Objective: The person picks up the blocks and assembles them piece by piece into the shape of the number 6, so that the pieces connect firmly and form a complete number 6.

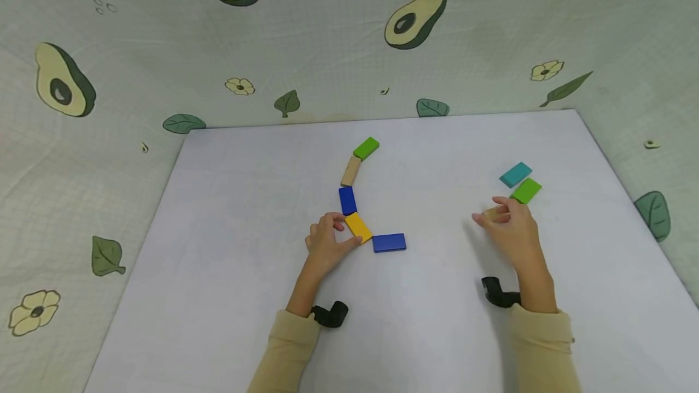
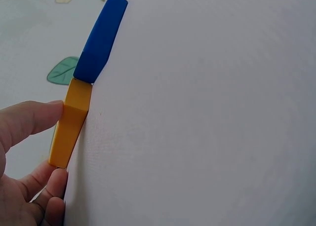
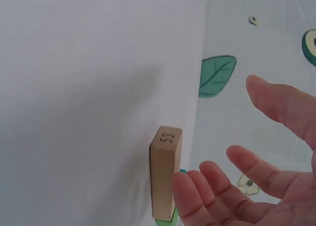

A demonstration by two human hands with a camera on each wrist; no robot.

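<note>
My left hand [image 1: 326, 246] pinches a yellow block [image 1: 358, 228] lying on the white table, thumb at one end and fingers at the other. One end of that block meets a blue block [image 1: 389, 242]; the other meets a second blue block [image 1: 347, 201]. Beyond it, a plain wooden block [image 1: 351, 171] and a green block [image 1: 366, 148] carry on the curved row. My right hand [image 1: 511, 230] hovers with fingers spread beside a wooden block [image 3: 165, 176] marked 53, its fingertips close to it and partly covering it in the head view.
Past the right hand, another green block [image 1: 526, 190] and a teal block [image 1: 516, 174] lie on the table [image 1: 246, 199]. A cloth [image 1: 327, 35] printed with avocados and leaves surrounds the table's back and sides. Dark wrist cameras sit on both wrists.
</note>
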